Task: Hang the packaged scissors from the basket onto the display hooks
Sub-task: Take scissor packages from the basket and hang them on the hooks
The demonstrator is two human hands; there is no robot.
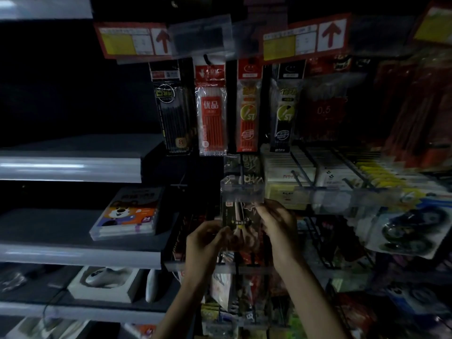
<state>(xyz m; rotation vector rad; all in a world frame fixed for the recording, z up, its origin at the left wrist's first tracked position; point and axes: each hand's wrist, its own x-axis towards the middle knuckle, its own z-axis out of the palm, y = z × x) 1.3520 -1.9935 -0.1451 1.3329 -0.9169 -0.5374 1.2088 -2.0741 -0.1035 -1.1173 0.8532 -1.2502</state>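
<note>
Left hand (208, 238) and right hand (276, 223) pinch the scissors pack (241, 217) just below the clear tag holder (242, 192). Risk: hang hole may miss the hook (tip unclear, dim), so the pack drops.

The only working room is a tight pocket at the frame's centre, where the left hand (208, 238) and the right hand (274, 221) grip a package (241, 217). Directly above it a clear plastic label holder (242, 192) closes off the way up. Over that hangs a row of pen packs (211, 108), their lower ends near the holder. At centre right, wire hooks (303, 177) loaded with white boxes and, further right, blister packs (411, 228) crowd close beside the right hand. At centre left a dark stretch of back panel (198, 172) stands open between the package and the ends of the grey shelves (73, 167). A flat box (127, 214) lies on the shelf below. Under the hands, more hung goods (244, 285) fill the rack.
</note>
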